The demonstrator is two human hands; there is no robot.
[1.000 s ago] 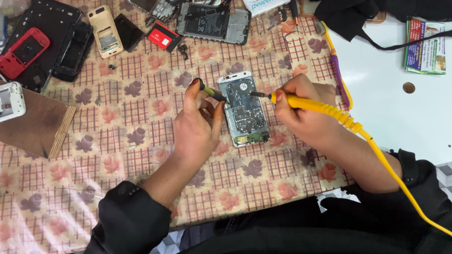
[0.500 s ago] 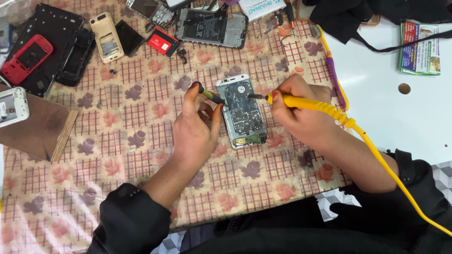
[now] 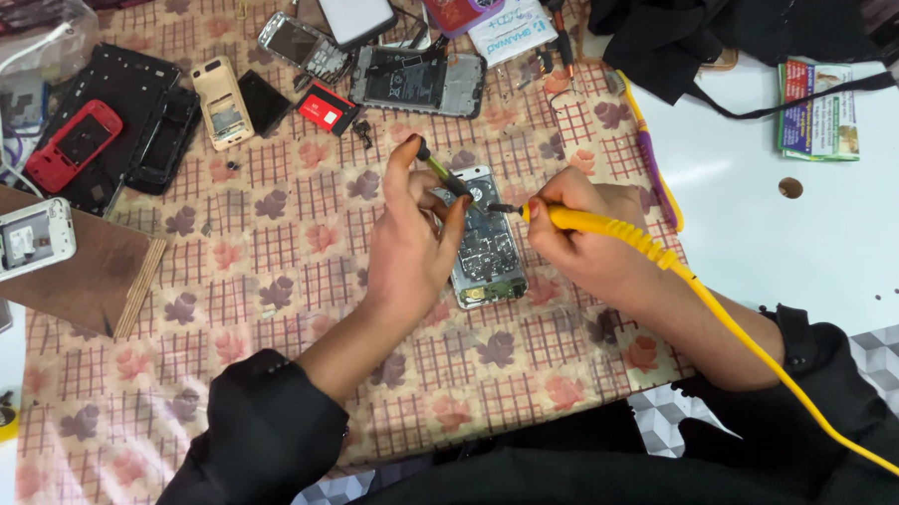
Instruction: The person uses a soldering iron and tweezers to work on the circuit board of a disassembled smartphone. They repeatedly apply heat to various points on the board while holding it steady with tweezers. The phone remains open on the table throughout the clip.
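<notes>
Floral checked cloth point(image 3: 270, 249) is covering the desk, phone parts scattered across its far edge. Left hand point(image 3: 415, 249) is pinching a thin green-handled tool point(image 3: 439, 171); right hand point(image 3: 584, 243) is gripping a yellow corded soldering iron point(image 3: 578, 219), both tips meeting over an opened silver phone point(image 3: 486, 246) lying between the hands.

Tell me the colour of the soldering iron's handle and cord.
Yellow. The soldering iron, held in the right hand, shows clearly in the head view.
</notes>
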